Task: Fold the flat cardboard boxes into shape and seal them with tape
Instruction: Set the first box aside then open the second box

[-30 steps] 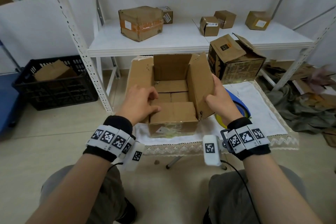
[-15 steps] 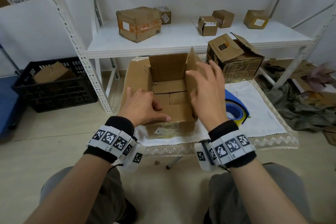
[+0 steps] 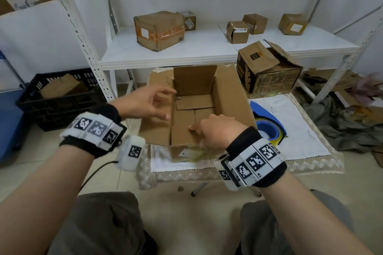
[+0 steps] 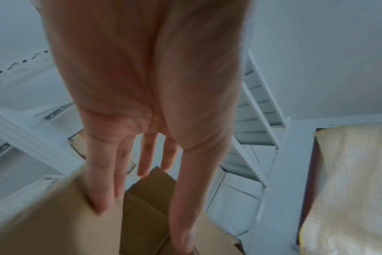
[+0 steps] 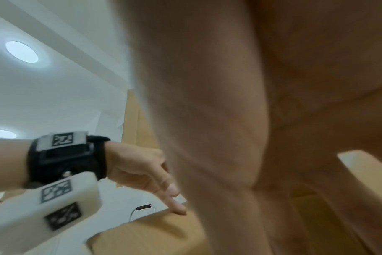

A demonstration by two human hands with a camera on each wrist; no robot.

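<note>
open box point(image 3: 199, 109) on cloth point(image 3: 296, 130), tape roll point(image 3: 267, 128) right, shelf point(image 3: 207, 56) behind

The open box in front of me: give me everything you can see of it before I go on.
The open box is plain brown corrugated cardboard, worn, standing upright on a white lace-edged cloth below the shelf. All four top flaps are unfolded; bottom flaps show inside. Yellowish tape and a small label mark its near face. The right hand presses the near flap inward; the left hand, fingers straight, is at the left flap. A blue tape dispenser sits beside its right side.
</note>
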